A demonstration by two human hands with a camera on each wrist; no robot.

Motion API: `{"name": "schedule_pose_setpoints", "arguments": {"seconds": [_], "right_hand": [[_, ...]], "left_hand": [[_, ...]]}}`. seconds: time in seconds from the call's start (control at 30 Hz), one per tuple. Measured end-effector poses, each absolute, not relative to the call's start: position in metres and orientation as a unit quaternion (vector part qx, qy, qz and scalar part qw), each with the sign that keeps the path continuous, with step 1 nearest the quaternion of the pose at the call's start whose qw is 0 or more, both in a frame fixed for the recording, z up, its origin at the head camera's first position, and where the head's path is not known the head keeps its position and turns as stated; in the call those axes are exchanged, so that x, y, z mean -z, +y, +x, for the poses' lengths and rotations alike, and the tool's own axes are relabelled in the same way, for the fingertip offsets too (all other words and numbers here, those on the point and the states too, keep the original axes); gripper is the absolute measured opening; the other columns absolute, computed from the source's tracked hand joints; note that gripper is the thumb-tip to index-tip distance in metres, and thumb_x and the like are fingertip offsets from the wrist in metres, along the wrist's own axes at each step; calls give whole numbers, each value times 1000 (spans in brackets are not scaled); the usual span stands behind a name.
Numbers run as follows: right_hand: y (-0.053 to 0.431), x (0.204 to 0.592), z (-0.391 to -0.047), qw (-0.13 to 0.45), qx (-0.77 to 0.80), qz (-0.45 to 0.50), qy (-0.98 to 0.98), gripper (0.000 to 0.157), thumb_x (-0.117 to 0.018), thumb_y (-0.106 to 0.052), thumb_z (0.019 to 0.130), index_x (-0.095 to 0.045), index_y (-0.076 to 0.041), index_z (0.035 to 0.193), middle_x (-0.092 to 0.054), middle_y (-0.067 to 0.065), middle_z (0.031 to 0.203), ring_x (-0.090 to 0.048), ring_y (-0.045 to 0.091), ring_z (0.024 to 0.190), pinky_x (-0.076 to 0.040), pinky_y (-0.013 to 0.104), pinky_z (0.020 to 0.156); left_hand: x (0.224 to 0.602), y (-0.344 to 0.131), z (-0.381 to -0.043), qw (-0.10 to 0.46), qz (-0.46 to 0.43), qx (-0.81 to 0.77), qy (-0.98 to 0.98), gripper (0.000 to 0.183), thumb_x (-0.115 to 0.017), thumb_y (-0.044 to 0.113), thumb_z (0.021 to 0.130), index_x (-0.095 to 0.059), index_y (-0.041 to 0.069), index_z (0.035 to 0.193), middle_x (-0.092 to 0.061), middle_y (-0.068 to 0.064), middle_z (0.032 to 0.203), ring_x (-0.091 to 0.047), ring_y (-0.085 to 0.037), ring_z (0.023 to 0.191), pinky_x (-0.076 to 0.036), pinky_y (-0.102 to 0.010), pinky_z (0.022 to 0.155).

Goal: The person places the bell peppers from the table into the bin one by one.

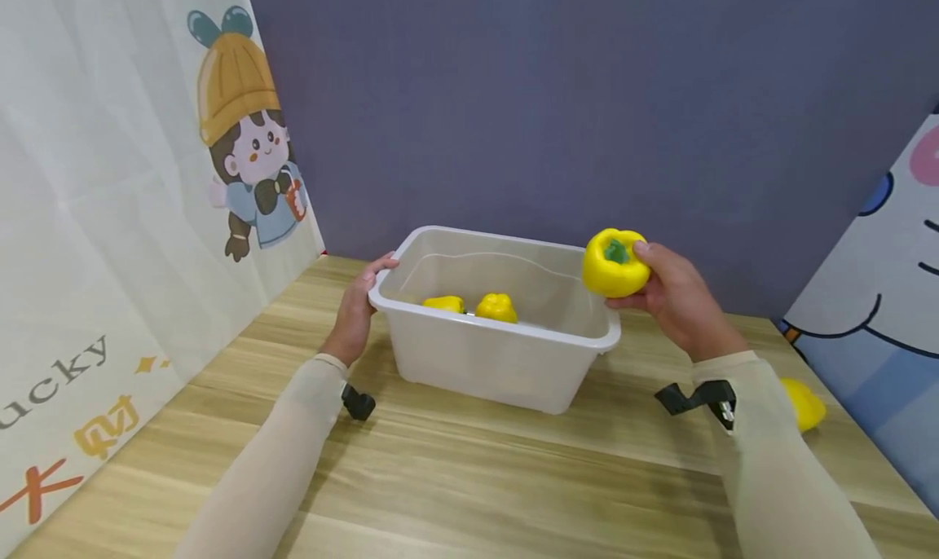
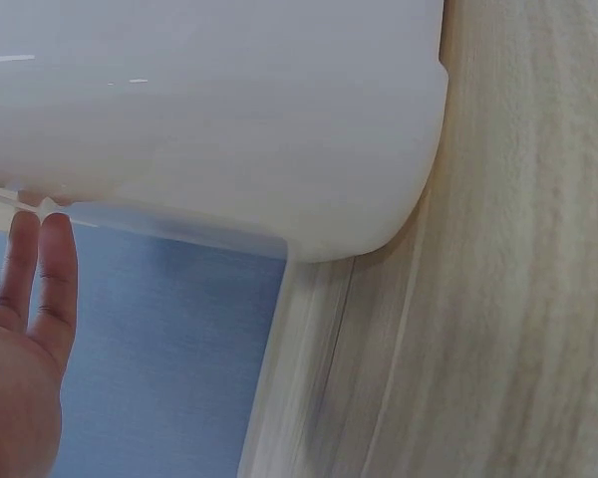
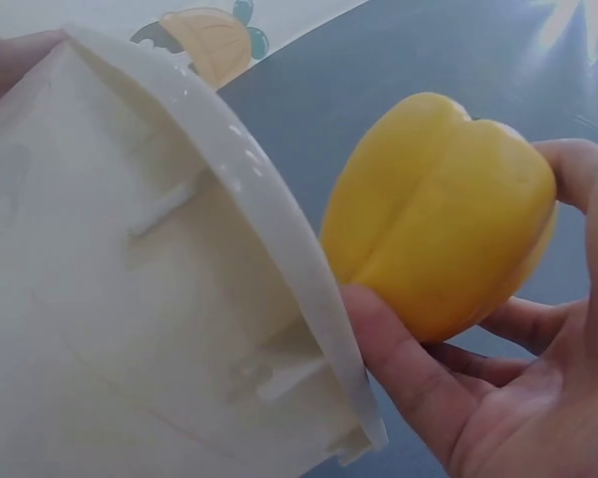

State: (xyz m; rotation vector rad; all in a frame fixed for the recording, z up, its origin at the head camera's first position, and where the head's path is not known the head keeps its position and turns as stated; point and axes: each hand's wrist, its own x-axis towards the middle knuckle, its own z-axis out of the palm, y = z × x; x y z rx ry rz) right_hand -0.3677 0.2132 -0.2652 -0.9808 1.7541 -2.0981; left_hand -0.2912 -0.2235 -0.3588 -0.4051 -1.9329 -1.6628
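Observation:
A yellow bell pepper [image 1: 609, 275] with a green stem is held up in my right hand [image 1: 678, 298], thumb on one side and fingers on the other. It hangs just beyond the right end of a white plastic bin [image 1: 477, 362], close to the rim in the right wrist view. My left hand [image 1: 354, 310] grips the bin's left end at the rim; in the left wrist view, fingertips [image 2: 56, 227] meet the rim from outside. Inside the bin lie a yellow pepper [image 1: 496, 307] and another yellow piece [image 1: 444, 303], both partly hidden by the front wall.
Another yellow object [image 1: 805, 404] lies on the wooden table [image 1: 513, 486] at the right, partly behind the right forearm. A dark blue panel [image 1: 587, 94] stands behind the bin. Printed cloths hang at the left [image 1: 110, 217] and right [image 1: 880, 298].

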Motion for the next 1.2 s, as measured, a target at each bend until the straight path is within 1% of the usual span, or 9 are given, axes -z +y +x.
{"name": "schedule_pose_setpoints", "arguments": {"seconds": [0.1,0.23,0.43,0.53,0.67,0.8,0.87,1.0,1.2], "right_hand": [[209,262,-369,124,714,-341,598,33,-46,-30,107,-54,-5,127,-63,9,109,-69,22,92,-58,41,74],[203,255,-372,135,703,-341,610,35,-46,-32,107,-52,-4,128,-62,10,109,-68,23,89,-59,41,69],[194,247,-377,132,689,-315,639,40,-52,-37,104,-52,-5,128,-62,9,107,-67,21,84,-59,42,65],[189,246,-380,140,688,-302,645,41,-53,-39,103,-53,-6,128,-62,8,107,-67,21,85,-59,42,64],[181,243,-385,160,691,-266,653,45,-54,-43,102,-52,-9,132,-63,8,111,-69,22,90,-59,44,70],[176,240,-387,176,701,-209,659,51,-59,-48,98,-50,-13,134,-64,7,111,-71,24,91,-57,45,77],[175,239,-388,180,704,-189,661,52,-61,-49,97,-50,-15,134,-64,7,111,-71,24,90,-57,45,78],[174,238,-388,183,701,-175,666,55,-61,-50,96,-48,-15,137,-64,7,112,-71,24,91,-57,45,80],[172,238,-388,178,684,-166,687,61,-61,-55,94,-47,-15,139,-63,7,115,-71,24,95,-56,45,82]], "left_hand": [[359,-223,-292,275,-154,621,-718,54,-26,32,106,-51,-3,138,-40,-8,156,-39,-23,139,-42,-34,94],[357,-222,-293,279,-157,624,-713,54,-26,32,106,-50,-4,138,-40,-10,156,-39,-24,138,-41,-34,94],[357,-224,-295,282,-156,623,-713,55,-27,33,105,-50,-4,137,-41,-9,155,-40,-25,137,-41,-34,93],[357,-224,-294,279,-153,626,-712,55,-27,34,105,-50,-3,138,-40,-10,156,-42,-26,135,-42,-35,92],[358,-225,-292,276,-144,628,-713,54,-26,33,105,-50,-2,139,-39,-10,156,-43,-28,133,-42,-36,92],[358,-225,-290,274,-143,627,-715,54,-26,32,105,-50,-2,139,-39,-10,156,-42,-28,134,-41,-37,93],[357,-225,-290,273,-144,626,-716,54,-26,31,105,-50,-2,139,-39,-10,156,-42,-28,135,-40,-38,94],[357,-224,-291,272,-145,623,-719,53,-25,30,105,-50,-3,139,-40,-9,156,-41,-26,136,-40,-39,96],[356,-223,-290,272,-143,625,-718,53,-24,29,105,-50,-2,139,-40,-10,155,-43,-27,133,-40,-39,95]]}}
